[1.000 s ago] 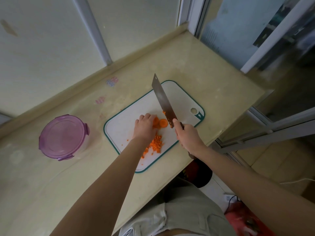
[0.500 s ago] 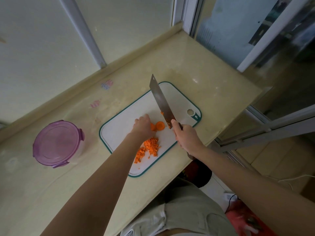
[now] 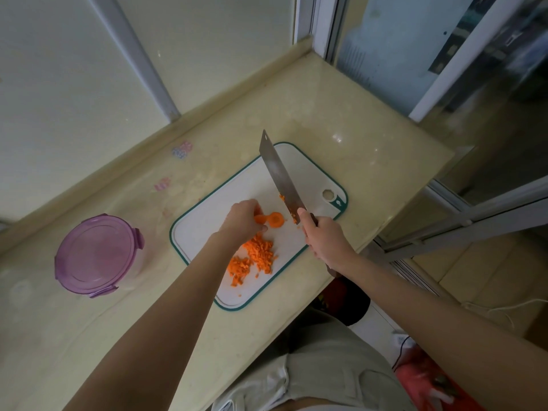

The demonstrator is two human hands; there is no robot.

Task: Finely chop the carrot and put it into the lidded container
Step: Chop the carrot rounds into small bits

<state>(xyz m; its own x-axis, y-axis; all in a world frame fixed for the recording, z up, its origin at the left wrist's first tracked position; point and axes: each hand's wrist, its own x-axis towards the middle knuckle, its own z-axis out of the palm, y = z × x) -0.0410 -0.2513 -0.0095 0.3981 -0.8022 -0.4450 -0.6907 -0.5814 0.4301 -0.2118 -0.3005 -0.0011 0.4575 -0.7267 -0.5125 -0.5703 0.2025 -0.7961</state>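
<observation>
At the middle of the cutting board (image 3: pixel 198 232), the left hand (image 3: pixel 241 218) has its fingers (image 3: pixel 252 206) curled down on a carrot piece (image 3: pixel 261 219), pinning it to the board. A round slice (image 3: pixel 275 218) lies just right of it. The right hand (image 3: pixel 326 241) is clamped round the handle of a knife (image 3: pixel 278 176), whose blade points toward the board's far edge with orange bits stuck to it. Chopped carrot (image 3: pixel 258 256) is heaped toward the board's near edge. The lidded container (image 3: pixel 95 256), purple lid on, stands on the worktop (image 3: pixel 341 123) well left of the board.
</observation>
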